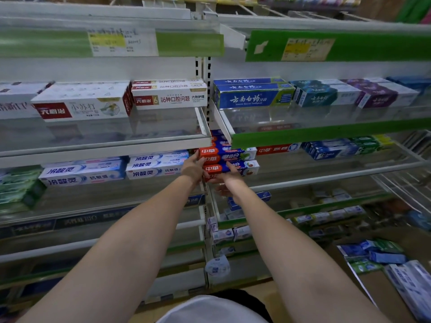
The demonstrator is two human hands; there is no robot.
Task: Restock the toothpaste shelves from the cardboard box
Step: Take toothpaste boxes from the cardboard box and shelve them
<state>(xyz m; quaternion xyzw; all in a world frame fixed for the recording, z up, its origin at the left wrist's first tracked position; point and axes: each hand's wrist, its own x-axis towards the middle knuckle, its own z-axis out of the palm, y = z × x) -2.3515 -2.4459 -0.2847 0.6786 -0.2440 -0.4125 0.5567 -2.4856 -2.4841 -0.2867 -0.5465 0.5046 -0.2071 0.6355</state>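
Note:
A stack of red-and-blue toothpaste boxes [229,157] stands at the left end of the right-hand middle shelf [326,176]. My left hand [192,167] holds the stack's left end, fingers wrapped around the red ends. My right hand [229,177] grips the lowest box of the stack from the front and underneath. Both arms reach straight forward. The cardboard box [382,292] sits on the floor at the lower right, with blue, green and white toothpaste packs [382,252] inside.
White-and-blue boxes [116,170] fill the left middle shelf. The shelf above carries white-and-red boxes [121,101] and blue boxes [254,95]. A steel upright [206,206] divides the two bays. Lower shelves hold small packs.

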